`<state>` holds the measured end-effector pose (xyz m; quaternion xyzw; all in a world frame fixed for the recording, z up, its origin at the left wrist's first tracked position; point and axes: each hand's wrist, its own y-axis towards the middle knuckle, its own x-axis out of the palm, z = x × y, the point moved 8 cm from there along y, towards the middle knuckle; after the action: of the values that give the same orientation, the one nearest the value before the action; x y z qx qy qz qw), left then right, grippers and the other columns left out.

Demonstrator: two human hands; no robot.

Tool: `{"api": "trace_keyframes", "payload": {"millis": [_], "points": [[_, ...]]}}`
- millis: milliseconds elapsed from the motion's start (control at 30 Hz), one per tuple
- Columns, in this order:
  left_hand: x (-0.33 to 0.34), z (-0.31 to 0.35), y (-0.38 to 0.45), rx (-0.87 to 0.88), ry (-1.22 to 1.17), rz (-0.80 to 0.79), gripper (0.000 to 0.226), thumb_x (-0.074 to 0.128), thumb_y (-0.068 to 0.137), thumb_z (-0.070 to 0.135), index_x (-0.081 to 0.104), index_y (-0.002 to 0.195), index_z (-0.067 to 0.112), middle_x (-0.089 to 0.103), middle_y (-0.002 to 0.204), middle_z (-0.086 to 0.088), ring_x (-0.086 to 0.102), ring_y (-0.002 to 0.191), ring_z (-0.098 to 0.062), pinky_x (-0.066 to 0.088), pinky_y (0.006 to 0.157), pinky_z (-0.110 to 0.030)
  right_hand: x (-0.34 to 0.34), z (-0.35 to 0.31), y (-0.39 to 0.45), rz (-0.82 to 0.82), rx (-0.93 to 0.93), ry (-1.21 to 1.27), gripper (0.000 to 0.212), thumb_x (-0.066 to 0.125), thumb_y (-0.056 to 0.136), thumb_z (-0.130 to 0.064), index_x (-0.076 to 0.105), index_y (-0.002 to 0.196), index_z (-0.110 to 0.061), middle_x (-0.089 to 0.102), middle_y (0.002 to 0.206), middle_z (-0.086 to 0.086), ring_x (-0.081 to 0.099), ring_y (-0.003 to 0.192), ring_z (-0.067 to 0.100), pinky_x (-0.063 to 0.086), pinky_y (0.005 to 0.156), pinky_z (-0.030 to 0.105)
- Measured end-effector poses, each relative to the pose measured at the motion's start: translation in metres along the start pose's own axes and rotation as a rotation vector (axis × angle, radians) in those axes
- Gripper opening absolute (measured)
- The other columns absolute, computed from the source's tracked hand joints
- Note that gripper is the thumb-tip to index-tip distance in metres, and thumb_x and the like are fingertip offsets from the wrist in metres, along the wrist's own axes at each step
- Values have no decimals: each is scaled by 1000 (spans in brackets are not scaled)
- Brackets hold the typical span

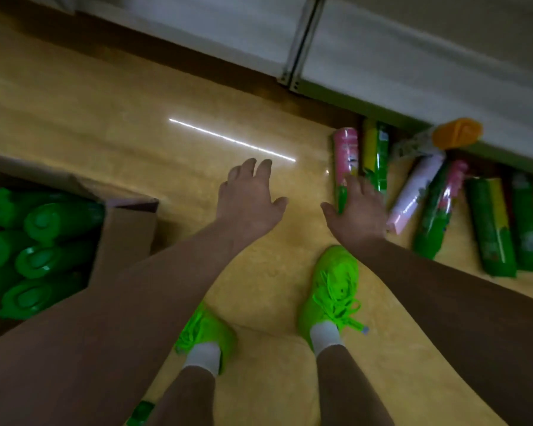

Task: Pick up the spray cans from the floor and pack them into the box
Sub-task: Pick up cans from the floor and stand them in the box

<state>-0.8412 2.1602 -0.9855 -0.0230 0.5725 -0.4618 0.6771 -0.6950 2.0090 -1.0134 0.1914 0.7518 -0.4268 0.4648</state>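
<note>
The box (117, 238) sits left of the left hand (248, 198), already holding green-capped cans. That hand hangs empty with fingers loosely spread. The right hand (359, 210), fingers splayed and gripping nothing, is over the near end of the pink can (345, 155), which runs lengthwise away from it; more cans (490, 226) lie further right, so the right hand is nearer.
</note>
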Motion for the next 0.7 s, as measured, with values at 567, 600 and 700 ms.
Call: {"api": "trace_keyframes", "payload": {"millis": [567, 600, 700], "points": [[244, 73, 80, -404, -552, -246, 87, 76, 78, 52, 38, 149, 19, 47, 147, -10, 52, 128, -25, 46, 100, -32, 92, 171, 76, -35, 229, 365, 78, 79, 76, -38, 41, 136, -7, 54, 129, 15, 51, 119, 33, 43, 94, 35], [250, 76, 86, -410, -605, -239, 86, 77, 78, 52, 39, 148, 19, 50, 144, -7, 52, 127, -23, 46, 98, -30, 97, 170, 84, -45, 227, 364, 79, 78, 76, -38, 38, 137, -8, 53, 130, 15, 50, 120, 33, 44, 97, 37], [267, 86, 101, -432, -758, -199, 68, 79, 77, 47, 50, 133, 23, 62, 108, 9, 61, 111, -18, 47, 82, -25, 114, 173, 102, -63, 267, 366, 80, 73, 81, -37, 28, 142, -11, 51, 132, 15, 49, 122, 36, 44, 99, 41]]}}
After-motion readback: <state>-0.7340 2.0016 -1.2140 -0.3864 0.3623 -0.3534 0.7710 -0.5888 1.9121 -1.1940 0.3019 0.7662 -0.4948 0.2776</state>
